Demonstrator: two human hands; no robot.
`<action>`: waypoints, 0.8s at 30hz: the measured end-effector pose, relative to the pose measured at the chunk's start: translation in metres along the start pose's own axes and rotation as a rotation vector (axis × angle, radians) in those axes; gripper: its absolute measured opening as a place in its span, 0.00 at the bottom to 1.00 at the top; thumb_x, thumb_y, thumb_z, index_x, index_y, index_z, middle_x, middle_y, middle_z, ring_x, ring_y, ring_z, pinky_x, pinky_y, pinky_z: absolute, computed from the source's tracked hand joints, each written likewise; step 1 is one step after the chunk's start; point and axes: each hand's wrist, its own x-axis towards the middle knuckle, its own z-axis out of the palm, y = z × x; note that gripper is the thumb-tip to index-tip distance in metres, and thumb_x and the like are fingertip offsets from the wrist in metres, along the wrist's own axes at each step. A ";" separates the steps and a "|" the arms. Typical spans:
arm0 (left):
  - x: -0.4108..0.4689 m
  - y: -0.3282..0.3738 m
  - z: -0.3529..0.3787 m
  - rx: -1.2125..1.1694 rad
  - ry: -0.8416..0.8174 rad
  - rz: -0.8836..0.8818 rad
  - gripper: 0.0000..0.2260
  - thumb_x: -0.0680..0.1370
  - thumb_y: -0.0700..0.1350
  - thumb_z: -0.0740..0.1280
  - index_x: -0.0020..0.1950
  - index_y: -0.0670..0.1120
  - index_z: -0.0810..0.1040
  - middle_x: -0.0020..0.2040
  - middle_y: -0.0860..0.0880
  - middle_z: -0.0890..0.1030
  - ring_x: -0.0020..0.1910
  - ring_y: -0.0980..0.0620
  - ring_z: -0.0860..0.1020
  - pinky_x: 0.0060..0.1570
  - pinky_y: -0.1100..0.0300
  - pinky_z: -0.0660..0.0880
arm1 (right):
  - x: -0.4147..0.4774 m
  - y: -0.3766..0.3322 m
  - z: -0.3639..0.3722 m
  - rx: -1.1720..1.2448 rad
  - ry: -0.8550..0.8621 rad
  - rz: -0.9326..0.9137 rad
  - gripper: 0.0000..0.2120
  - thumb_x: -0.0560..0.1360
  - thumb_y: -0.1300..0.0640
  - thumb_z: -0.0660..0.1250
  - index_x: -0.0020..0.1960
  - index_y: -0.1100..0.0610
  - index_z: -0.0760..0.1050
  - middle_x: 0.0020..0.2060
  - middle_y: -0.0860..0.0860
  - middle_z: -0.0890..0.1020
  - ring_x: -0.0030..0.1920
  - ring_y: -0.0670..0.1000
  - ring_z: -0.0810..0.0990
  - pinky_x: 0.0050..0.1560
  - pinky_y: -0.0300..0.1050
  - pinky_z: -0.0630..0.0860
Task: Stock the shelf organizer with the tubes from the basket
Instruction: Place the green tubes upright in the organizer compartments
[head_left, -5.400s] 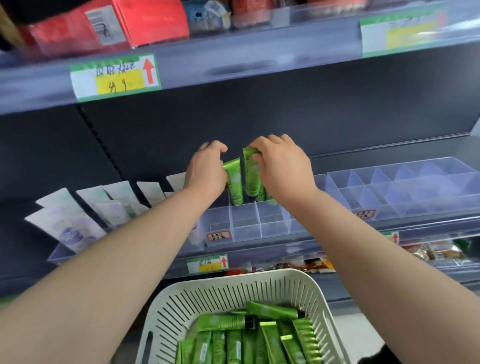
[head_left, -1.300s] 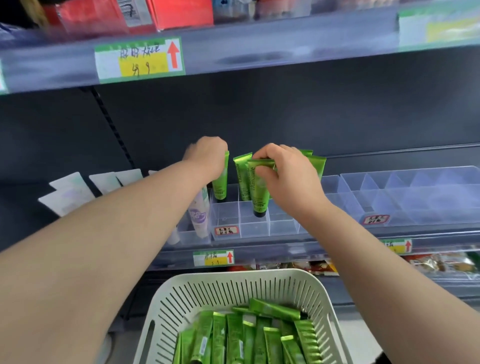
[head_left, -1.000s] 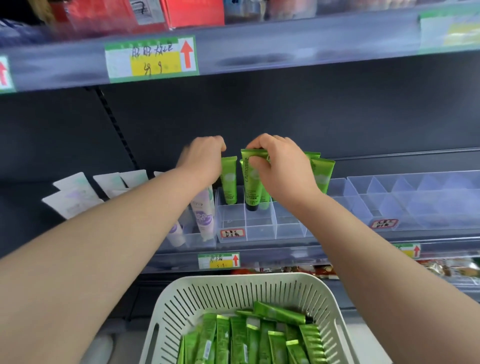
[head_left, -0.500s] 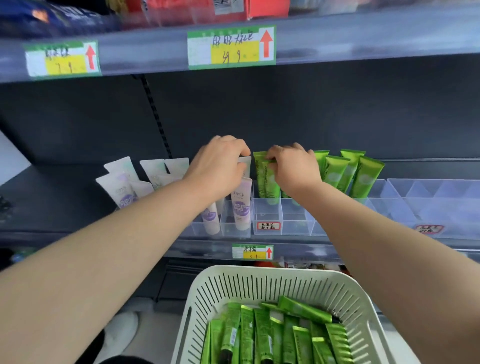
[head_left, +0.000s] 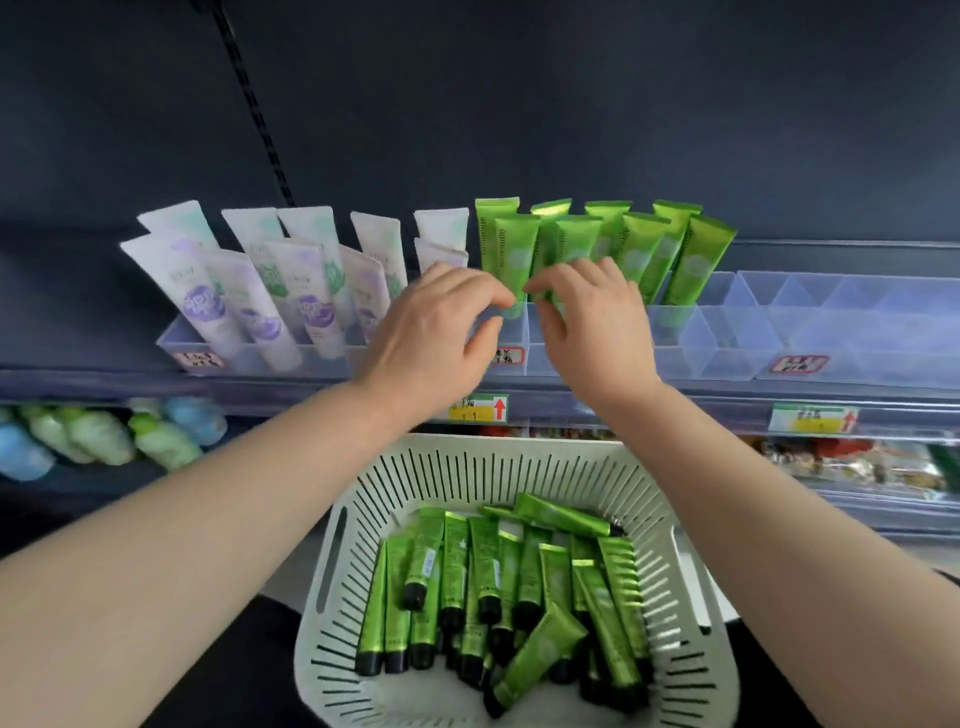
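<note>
Several green tubes (head_left: 636, 249) stand upright in the back compartments of a clear shelf organizer (head_left: 727, 338). My left hand (head_left: 436, 327) and my right hand (head_left: 592, 322) hover side by side in front of the leftmost green tubes. The fingers of both hands are loosely curled, with the fingertips at the tubes' lower ends, and neither hand holds a tube. Below them a white slotted basket (head_left: 519, 449) holds several more green tubes (head_left: 493, 582) lying flat, black caps toward me.
White and purple tubes (head_left: 260, 280) fill the organizer's left part. Clear compartments (head_left: 831, 312) at the right hold nothing. Price tags (head_left: 478, 408) line the shelf edge. Pale bottles (head_left: 93, 436) lie on the lower shelf at left, and packets (head_left: 857, 462) at right.
Both hands have let go of the tube tops and dropped lower, toward me. The two tubes now stand in the organizer. The view has tilted down and shows more of the basket.
</note>
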 end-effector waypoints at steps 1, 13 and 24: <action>-0.010 0.003 0.009 -0.025 -0.021 -0.001 0.08 0.74 0.38 0.67 0.53 0.42 0.81 0.50 0.48 0.82 0.52 0.47 0.77 0.53 0.54 0.73 | -0.015 0.002 0.002 0.016 -0.003 0.000 0.06 0.74 0.61 0.66 0.50 0.54 0.79 0.42 0.51 0.81 0.45 0.58 0.76 0.39 0.50 0.71; -0.123 0.012 0.099 -0.054 -0.523 -0.273 0.10 0.80 0.43 0.62 0.61 0.49 0.78 0.59 0.54 0.78 0.61 0.55 0.73 0.63 0.60 0.69 | -0.156 0.037 0.053 -0.071 -0.879 0.288 0.19 0.74 0.65 0.62 0.63 0.51 0.72 0.59 0.50 0.77 0.60 0.54 0.74 0.55 0.48 0.72; -0.167 0.010 0.117 -0.011 -0.693 -0.450 0.12 0.81 0.45 0.61 0.64 0.51 0.75 0.63 0.55 0.76 0.64 0.57 0.71 0.66 0.62 0.64 | -0.201 0.030 0.100 -0.305 -1.014 0.177 0.26 0.71 0.65 0.68 0.67 0.54 0.70 0.64 0.54 0.73 0.66 0.56 0.69 0.66 0.55 0.68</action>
